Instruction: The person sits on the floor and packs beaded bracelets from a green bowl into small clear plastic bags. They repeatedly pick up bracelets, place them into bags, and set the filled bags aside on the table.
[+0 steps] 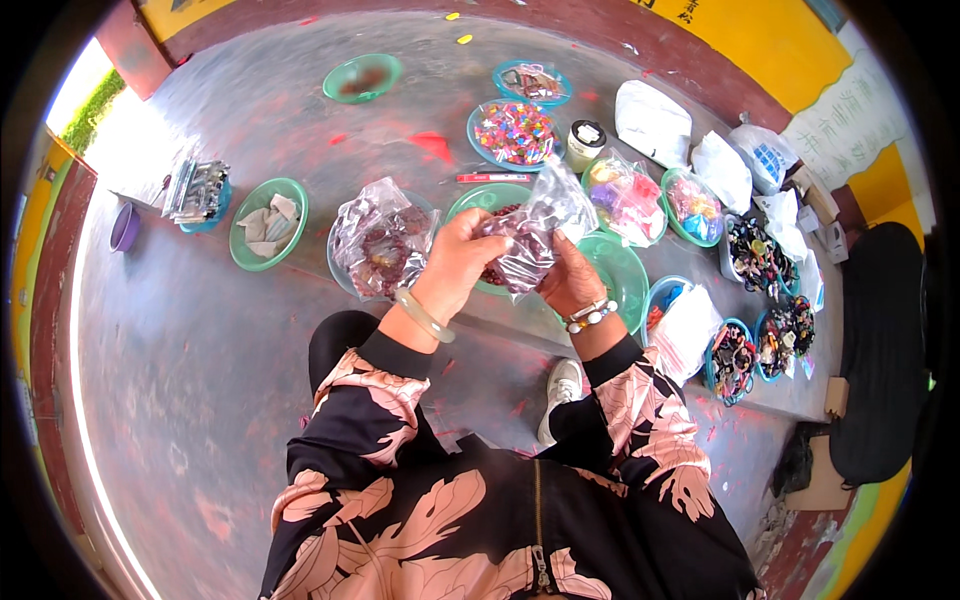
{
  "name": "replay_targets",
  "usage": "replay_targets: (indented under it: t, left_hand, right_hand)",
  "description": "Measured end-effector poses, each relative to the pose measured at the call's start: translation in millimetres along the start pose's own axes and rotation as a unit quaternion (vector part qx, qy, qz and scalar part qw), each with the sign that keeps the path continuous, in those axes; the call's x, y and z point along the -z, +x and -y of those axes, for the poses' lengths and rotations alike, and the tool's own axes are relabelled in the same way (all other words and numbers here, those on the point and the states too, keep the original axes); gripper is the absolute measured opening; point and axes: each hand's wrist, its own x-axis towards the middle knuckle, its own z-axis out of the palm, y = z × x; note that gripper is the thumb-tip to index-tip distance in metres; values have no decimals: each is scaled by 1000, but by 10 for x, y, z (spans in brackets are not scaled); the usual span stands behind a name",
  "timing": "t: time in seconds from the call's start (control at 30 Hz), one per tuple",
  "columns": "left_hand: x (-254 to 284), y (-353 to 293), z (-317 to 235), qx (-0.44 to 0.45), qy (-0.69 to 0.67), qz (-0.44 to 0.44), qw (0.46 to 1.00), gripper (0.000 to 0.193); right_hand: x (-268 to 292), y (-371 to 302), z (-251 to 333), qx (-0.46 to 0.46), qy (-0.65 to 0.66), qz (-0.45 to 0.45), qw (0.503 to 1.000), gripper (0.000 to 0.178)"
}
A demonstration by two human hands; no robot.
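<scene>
We hold a clear bag (525,262) of dark red beads above the slab (420,115), just in from its near edge. Our left hand (462,255) grips its left flank, thumb on top; our right hand (572,282) has hold of the right side, fingers partly hidden. Neither hand is nearer: both touch. Long axis slants from low left to high right, the loose, bead-free end rising up and right, beyond our grip. Below, partly hidden by bag and hands, is a green bowl (478,196) with more dark red beads. No lettering made out on our bag. Past the bowl, a red packet (492,178) lies flat, its pale print too small for us. Toward the slab's far right corner, a white bag (768,158) carries blue print. Beyond, dark characters on the yellow wall (740,40) and faint handwriting on a pale sheet (850,120).
</scene>
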Motion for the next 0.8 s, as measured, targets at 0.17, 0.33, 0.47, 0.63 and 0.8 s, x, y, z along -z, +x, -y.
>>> replay_targets:
  t: [0.17, 0.33, 0.47, 0.63, 0.8]
  left_hand:
    - [2, -31, -122, 7, 1, 7, 1000, 15]
    - [30, -48, -167, -31, 56, 52, 997, 16]
    - [7, -64, -225, -53, 57, 85, 993, 20]
    - [-13, -29, -125, 64, -29, 18, 997, 30]
    - [-81, -39, -44, 134, -66, 34, 988, 31]
  right_hand:
    - [-65, -15, 0, 31, -8, 3, 999, 49]
    - [-90, -34, 10, 37, 23, -3, 999, 48]
    - [-75, -40, -1, 48, 19, -22, 998, 47]
    - [-32, 26, 12, 77, 70, -16, 994, 33]
    - [-47, 49, 33, 122, 86, -28, 988, 34]
